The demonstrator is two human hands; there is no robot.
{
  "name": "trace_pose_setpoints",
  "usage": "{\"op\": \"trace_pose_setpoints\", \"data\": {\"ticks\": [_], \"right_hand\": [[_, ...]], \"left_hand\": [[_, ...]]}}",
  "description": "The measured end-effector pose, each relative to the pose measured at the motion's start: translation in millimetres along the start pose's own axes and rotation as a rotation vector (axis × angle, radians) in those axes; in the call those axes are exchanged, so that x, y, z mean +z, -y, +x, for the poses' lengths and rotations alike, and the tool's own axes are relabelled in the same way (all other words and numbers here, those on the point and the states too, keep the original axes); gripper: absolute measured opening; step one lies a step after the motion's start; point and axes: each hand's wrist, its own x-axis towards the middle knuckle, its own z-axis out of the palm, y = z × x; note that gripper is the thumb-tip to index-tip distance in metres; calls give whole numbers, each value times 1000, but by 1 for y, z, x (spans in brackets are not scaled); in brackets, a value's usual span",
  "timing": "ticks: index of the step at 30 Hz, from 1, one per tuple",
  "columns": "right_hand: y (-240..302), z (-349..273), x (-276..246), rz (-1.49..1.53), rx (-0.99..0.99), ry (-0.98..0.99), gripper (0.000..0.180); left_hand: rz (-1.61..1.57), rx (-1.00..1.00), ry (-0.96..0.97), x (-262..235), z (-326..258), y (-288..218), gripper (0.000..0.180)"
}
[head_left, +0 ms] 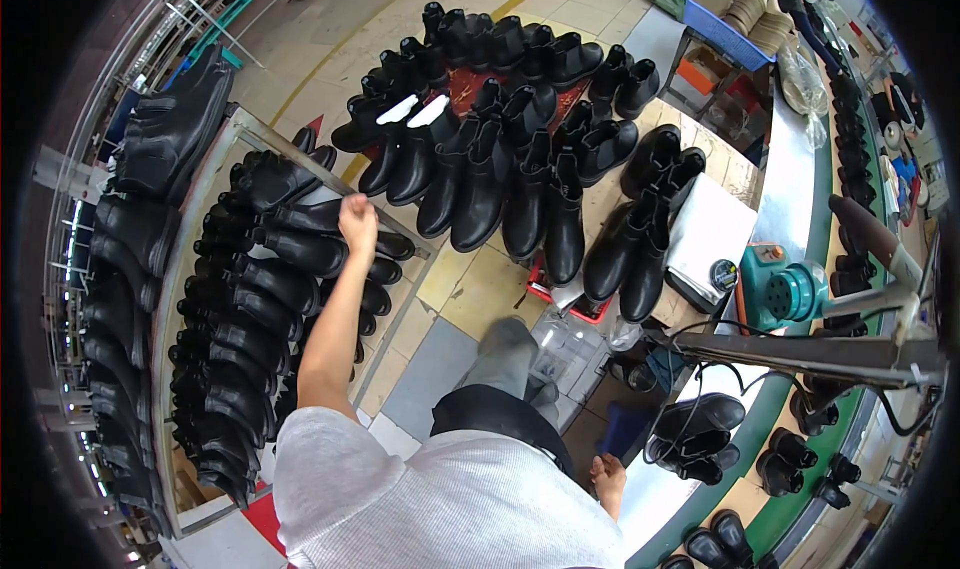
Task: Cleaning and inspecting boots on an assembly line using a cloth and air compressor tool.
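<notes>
Left hand [357,219] stretched to rack [262,127] at 10 o'clock, fingers clenched on boot [300,216]. Looks mid-pick; firm pull needed next. Right hand [607,472] low at 5 o'clock, fingers loosely curled, nothing held.

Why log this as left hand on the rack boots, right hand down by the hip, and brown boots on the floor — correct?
Not quite. The head view shows the floor boots are black, not brown. The rest holds: left hand on the rack boots, right hand low by the hip.
</notes>
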Motion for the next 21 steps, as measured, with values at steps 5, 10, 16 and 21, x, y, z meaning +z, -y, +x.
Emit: {"op": "trace_pose_setpoints", "data": {"ticks": [5, 10, 16, 21], "right_hand": [[43, -5, 34, -14, 88, -19, 39], [93, 3, 95, -34, 98, 12, 39], [159, 8, 135, -22, 21, 22, 37], [170, 17, 147, -231, 2, 73, 35]], "left_hand": [[404, 41, 69, 30, 128, -1, 42], [737, 152, 454, 66, 207, 18, 97], [531, 282, 743, 83, 194, 8, 119], [674, 356, 497, 106, 170, -7, 106]]}}
